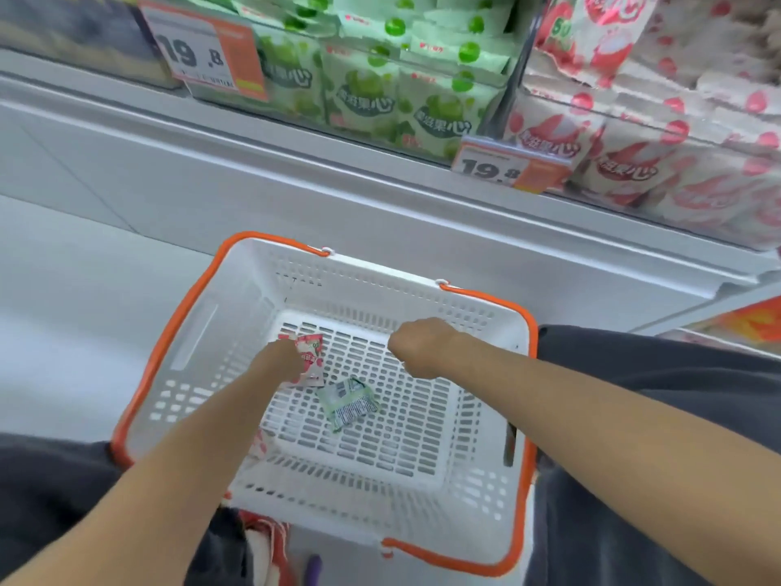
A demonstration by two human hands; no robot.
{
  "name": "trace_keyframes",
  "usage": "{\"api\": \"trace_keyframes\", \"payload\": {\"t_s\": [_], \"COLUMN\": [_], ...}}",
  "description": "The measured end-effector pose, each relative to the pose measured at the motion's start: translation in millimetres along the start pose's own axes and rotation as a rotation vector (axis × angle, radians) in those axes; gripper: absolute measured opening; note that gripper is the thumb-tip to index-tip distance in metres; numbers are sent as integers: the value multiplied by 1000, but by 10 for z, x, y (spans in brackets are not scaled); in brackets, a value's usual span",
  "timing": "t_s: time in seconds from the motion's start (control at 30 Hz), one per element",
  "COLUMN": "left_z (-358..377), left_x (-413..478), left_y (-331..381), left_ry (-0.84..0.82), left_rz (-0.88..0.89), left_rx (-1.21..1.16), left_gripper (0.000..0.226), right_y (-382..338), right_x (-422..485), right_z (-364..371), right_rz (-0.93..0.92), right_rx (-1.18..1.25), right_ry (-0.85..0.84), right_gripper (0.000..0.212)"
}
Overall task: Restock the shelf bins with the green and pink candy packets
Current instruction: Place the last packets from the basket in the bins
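The pink packet (312, 353) lay on the slotted basket floor at about ten o'clock from its middle. The crumpled green packet (348, 403) sat just beside it toward five o'clock, their corners nearly meeting. The left hand (284, 360) covered the pink packet's near edge. Its fingers were hidden, so I could not tell whether it pinched the packet or only pressed on it. The right hand (416, 345) hung over the floor at two o'clock, well apart from both packets, with its knuckles bunched and its fingers turned away. Whether they closed around anything could not be told.

From three to six o'clock the floor showed bare slots out to the walls of the basket (236, 315). A scrap of pink wrapper (260, 444) showed under the left forearm at eight o'clock. The orange handles (120, 441) lay folded down along the rim.

Beyond the grey ledge (296, 175), the green bin (367, 95) stood packed at twelve o'clock and the pink bin (625, 162) at two. Price tags (503, 167) were clipped to their front edges.
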State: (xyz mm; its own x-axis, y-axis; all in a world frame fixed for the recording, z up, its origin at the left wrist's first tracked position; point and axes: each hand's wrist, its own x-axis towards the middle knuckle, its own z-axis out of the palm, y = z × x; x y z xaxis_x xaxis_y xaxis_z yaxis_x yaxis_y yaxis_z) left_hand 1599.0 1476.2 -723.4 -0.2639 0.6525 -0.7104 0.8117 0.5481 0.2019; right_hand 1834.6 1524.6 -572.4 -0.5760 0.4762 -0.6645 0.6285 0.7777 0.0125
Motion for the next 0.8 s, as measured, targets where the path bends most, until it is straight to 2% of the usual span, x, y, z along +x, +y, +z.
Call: {"api": "trace_keyframes", "payload": {"t_s": [0.17,0.33,0.4,0.43,0.57,0.63,0.7,0.73,0.8], "left_z": [447,424,304,177,-590,-1006,-1399,-1579,-1881], "left_x": [154,58,-13,-66,-378,-631,-948,-1119,-1430], "left_y": [-234,-65,129,241,720,943,1163,1263,1398], "left_ry": [20,43,44,43,-75,-183,-247,-258,-252], "left_rz": [-183,-260,-198,-137,181,324,422,453,518], "left_rx": [-220,-505,-471,-411,-30,29,-11,-41,-85], "left_gripper": [46,31,23,20,22,26,19,14,8], "right_y": [96,69,60,69,206,279,289,289,294], "right_x": [17,68,82,79,-22,-128,-281,-368,-569], "right_z": [82,58,-50,-115,-460,-655,-830,-907,-1046], "right_rz": [51,54,64,69,123,106,91,78,44], "right_rx": [34,78,124,149,279,320,347,381,457], "right_ry": [-77,-72,-40,-10,117,149,123,108,113], "right_gripper": [33,29,12,13,38,48,67,69,43]}}
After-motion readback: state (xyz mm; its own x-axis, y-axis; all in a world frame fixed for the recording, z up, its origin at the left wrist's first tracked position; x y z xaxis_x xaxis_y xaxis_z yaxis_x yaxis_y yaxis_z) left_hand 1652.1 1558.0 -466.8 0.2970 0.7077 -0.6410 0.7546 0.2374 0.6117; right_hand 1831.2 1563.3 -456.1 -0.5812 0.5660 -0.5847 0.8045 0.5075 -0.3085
